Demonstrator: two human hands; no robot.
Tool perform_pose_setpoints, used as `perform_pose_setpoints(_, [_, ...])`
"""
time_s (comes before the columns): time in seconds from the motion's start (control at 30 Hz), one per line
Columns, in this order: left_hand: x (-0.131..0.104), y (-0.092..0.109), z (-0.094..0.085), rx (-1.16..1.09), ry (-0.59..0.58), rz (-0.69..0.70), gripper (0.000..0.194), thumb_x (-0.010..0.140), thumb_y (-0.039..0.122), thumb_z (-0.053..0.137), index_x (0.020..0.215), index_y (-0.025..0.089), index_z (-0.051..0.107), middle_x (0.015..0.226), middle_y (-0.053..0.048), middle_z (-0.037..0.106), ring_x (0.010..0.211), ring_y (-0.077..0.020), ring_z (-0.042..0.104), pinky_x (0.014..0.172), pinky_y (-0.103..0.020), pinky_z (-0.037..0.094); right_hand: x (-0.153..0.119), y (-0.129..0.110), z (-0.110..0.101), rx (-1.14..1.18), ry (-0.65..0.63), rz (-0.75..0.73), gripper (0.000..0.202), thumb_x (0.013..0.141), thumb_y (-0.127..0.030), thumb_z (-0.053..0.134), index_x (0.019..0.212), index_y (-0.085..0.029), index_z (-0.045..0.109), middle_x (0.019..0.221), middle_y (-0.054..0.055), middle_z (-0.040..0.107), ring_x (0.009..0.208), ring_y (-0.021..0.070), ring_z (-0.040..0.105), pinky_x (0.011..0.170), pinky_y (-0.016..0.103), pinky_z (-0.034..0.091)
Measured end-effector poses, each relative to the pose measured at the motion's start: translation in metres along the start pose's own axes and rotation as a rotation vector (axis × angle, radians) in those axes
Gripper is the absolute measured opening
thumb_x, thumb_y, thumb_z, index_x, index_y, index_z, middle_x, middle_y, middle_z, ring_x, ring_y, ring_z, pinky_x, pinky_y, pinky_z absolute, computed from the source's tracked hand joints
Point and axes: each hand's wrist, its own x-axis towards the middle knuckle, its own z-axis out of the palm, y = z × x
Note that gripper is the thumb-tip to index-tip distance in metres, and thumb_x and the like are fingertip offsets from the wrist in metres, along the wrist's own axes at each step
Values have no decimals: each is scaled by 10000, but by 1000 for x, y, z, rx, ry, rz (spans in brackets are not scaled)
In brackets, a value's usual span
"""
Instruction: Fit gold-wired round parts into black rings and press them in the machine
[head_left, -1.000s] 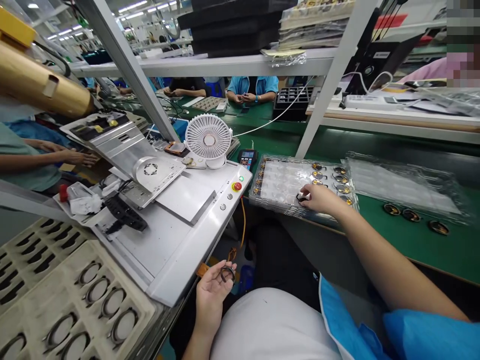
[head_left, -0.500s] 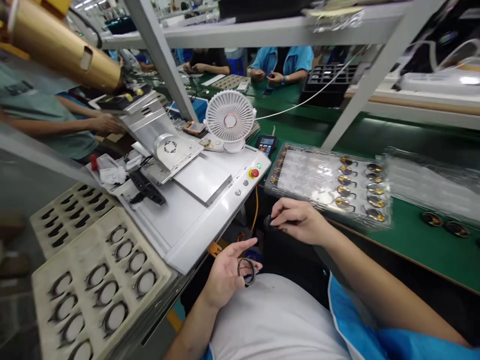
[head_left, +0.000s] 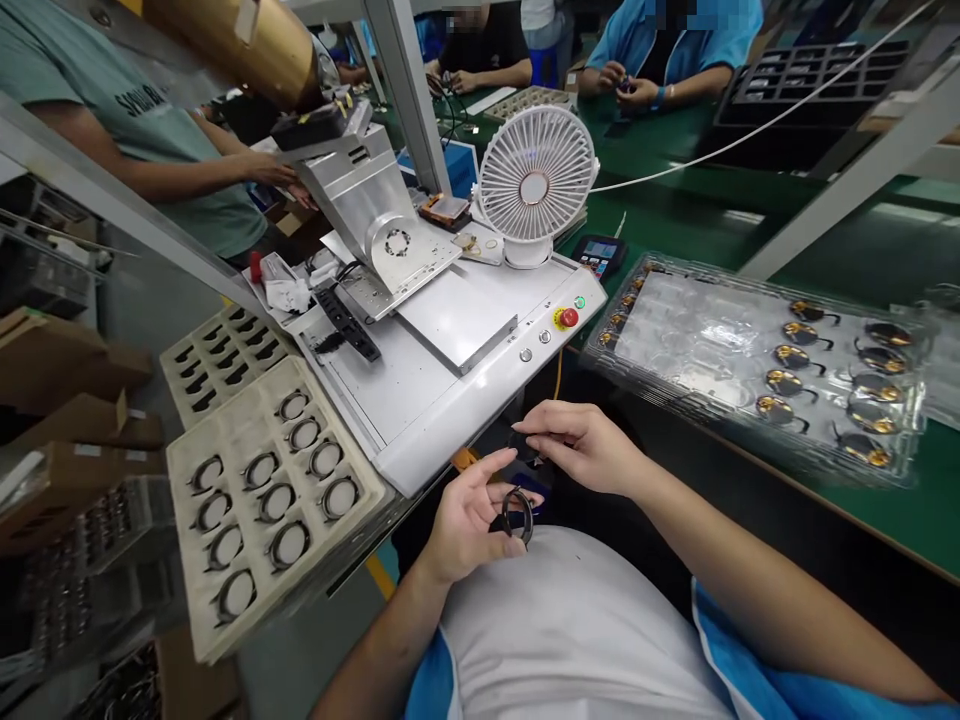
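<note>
My left hand (head_left: 469, 525) holds a dark, round watch case (head_left: 529, 525) upright by its rim, between thumb and fingers, just above my lap. The middle of the case looks hollow. My right hand (head_left: 592, 450) pinches a small, dark, thin piece (head_left: 517, 440), partly hidden by the fingertips; its kind I cannot make out. That piece is close to the left fingertips and above the watch case. More watch cases of similar shape lie in the beige tray (head_left: 247, 425) on the left.
A white machine (head_left: 420, 430) with a red button (head_left: 568, 317) stands ahead, a white fan (head_left: 536, 185) on it. On the right, a clear plastic tray (head_left: 697, 345) holds round parts with flex tails. Other people work across the green bench (head_left: 675, 215) and at the left.
The view has shifted, so the bench and trays appear farther right. My right hand has come nearer to the left, bringing the small dark piece close to the left fingertips.
</note>
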Motion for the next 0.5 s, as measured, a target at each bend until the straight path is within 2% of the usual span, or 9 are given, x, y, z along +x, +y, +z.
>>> perform_pose_setpoints(0.1, [3, -2, -4, -48, 21, 12, 948, 512, 377, 1024, 1379, 300, 649, 1495, -163, 571, 1003, -305, 768, 859, -380, 615, -1, 0, 5, 6, 16, 2, 147, 970, -148, 598, 918, -183, 731, 941, 77, 694, 753, 152, 665, 624, 246, 529])
perform_pose_setpoints(0.17, [7, -3, -7, -72, 19, -2, 942, 503, 399, 1026, 1361, 262, 664, 1389, -165, 643, 980, -301, 770, 875, -393, 613, -1, -2, 6, -23, -11, -12, 147, 959, -140, 609, 848, -183, 696, 921, 71, 673, 735, 145, 643, 601, 239, 504])
perform_pose_setpoints(0.27, [12, -5, -11, -119, 11, 4, 896, 527, 365, 1024, 1340, 211, 679, 1141, -122, 745, 988, -288, 764, 891, -381, 599, 5, -4, 4, -82, -63, -72, 141, 958, -157, 611, 831, -185, 668, 1025, 98, 662, 852, 172, 664, 662, 255, 525])
perform_pose_setpoints(0.33, [14, -5, -13, -149, 36, 40, 872, 555, 354, 1016, 1344, 202, 678, 1082, -103, 763, 992, -266, 760, 908, -364, 588, 19, -4, -2, -125, -18, -56, 119, 957, -190, 620, 838, -187, 632, 1040, 105, 674, 876, 186, 670, 696, 274, 534])
perform_pose_setpoints(0.4, [15, -5, -13, -159, 56, 75, 858, 581, 363, 1005, 1355, 195, 674, 1054, -103, 780, 988, -246, 759, 931, -350, 576, 43, 0, -11, -128, 92, 63, 118, 955, -212, 625, 850, -198, 573, 898, 70, 698, 749, 170, 660, 651, 270, 520])
perform_pose_setpoints(0.5, [12, -2, -13, -127, 59, 114, 855, 598, 392, 996, 1361, 181, 675, 999, -110, 793, 983, -246, 758, 945, -354, 574, 89, 10, -24, -23, 255, 334, 153, 962, -175, 596, 864, -219, 487, 645, -19, 655, 496, 131, 575, 505, 232, 457])
